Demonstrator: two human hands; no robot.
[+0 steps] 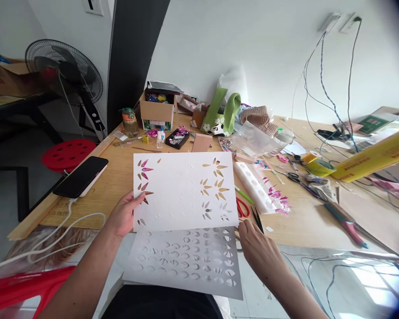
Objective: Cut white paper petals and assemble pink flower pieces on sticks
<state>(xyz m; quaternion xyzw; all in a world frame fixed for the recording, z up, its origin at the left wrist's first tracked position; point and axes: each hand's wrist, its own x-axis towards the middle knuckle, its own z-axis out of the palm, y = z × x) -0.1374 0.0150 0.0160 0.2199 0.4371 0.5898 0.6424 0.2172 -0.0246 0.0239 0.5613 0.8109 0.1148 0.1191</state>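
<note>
My left hand (pixel 124 215) grips the left edge of a white paper sheet (pixel 176 181), thumb on top. Leaf-shaped cut-outs run along both sides of the sheet; some show table wood through them, others look pink or dark. At the sheet's lower right corner my right hand (pixel 256 243) is closed, its fingertips partly hidden. Below hangs a second sheet (pixel 186 259), greyish in shadow, with rows of crescent and round cuts, reaching over my lap. Red-handled scissors (pixel 242 207) and black tweezers (pixel 257 219) lie just beyond my right hand.
The wooden table (pixel 86 212) carries a phone (pixel 81 177) with a white cable at left. Behind the sheet stand a cardboard box (pixel 157 113) and a green bag (pixel 221 113). To the right lie a white strip with holes (pixel 255 188), black scissors (pixel 294 178) and a yellow roll (pixel 375 155).
</note>
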